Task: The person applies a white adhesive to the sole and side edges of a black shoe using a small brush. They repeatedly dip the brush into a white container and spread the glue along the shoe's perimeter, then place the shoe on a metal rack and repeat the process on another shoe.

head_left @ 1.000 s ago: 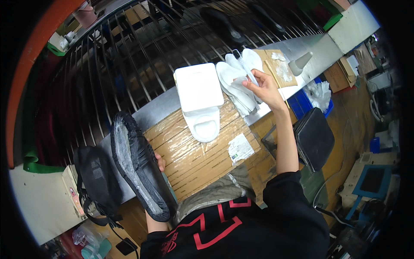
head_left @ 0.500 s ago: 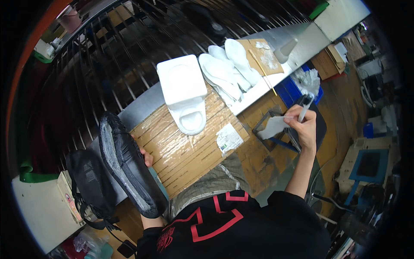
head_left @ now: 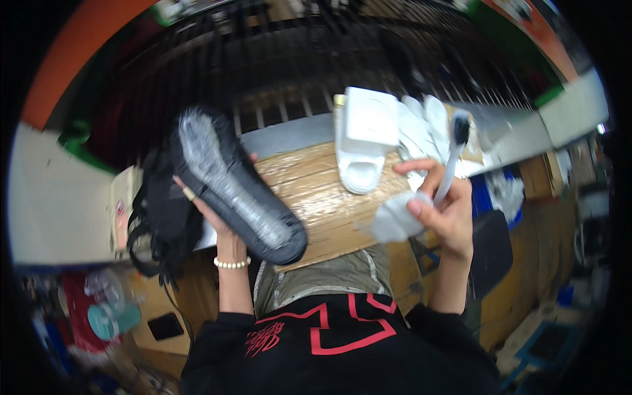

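Two hands occupied: left hand (head_left: 216, 218) on a black shoe (head_left: 260, 187), right hand (head_left: 451, 209) with a brush (head_left: 450, 170) and a pale sheet (head_left: 395, 218).
From my remote seat I see the left fingers wrapped around the shoe, showing at both edges; its whitish underside faces up, its length slanting down to the right. It is over the left end of the brown cardboard (head_left: 322, 217); I cannot tell if they touch. The right thumb presses the blurred sheet, the brush stands bristles-up between the fingers, and the index finger stretches left, near the white container (head_left: 371, 120). Beyond lie white foot-shaped pieces (head_left: 436, 122).
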Action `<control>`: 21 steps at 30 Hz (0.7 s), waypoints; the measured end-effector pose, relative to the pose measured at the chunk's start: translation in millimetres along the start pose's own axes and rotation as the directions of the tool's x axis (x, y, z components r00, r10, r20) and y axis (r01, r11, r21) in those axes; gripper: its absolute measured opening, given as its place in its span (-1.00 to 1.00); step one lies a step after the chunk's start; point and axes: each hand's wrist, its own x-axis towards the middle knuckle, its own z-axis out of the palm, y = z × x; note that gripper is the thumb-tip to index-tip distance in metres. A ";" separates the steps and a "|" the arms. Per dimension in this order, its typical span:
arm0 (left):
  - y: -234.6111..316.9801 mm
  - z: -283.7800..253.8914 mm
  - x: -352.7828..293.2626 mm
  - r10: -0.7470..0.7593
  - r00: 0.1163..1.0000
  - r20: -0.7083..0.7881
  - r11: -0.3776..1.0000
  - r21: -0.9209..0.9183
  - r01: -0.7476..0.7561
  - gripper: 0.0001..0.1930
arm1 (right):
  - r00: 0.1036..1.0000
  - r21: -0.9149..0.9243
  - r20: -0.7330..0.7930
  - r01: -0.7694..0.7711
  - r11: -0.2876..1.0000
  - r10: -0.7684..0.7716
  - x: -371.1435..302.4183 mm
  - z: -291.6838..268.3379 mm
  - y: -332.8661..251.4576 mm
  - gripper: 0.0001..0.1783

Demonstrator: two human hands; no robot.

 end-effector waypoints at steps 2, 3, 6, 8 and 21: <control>18.2 17.4 10.4 0.189 0.982 -0.010 0.968 0.169 -0.184 0.13 | 0.996 0.123 0.081 -0.050 0.991 0.040 -1.2 26.6 3.5 -0.71; 27.1 24.3 14.5 0.237 0.971 -0.032 0.957 0.177 -0.228 0.12 | 0.991 0.210 0.116 -0.084 0.974 0.061 -2.4 40.3 5.4 -0.71; 40.4 34.8 18.7 0.415 0.896 -0.157 0.883 0.306 -0.355 0.20 | 0.972 0.359 0.232 -0.126 0.925 0.042 -2.7 76.2 8.1 -0.71; 43.2 34.7 16.3 0.474 0.861 -0.185 0.859 0.312 -0.406 0.24 | 0.921 0.280 0.383 -0.189 0.941 0.071 0.4 86.0 0.5 -0.72; 19.1 21.0 1.8 0.378 0.919 -0.109 0.895 0.297 -0.333 -0.04 | 0.938 -0.029 0.249 0.257 0.966 -0.242 66.1 146.3 -42.5 -0.75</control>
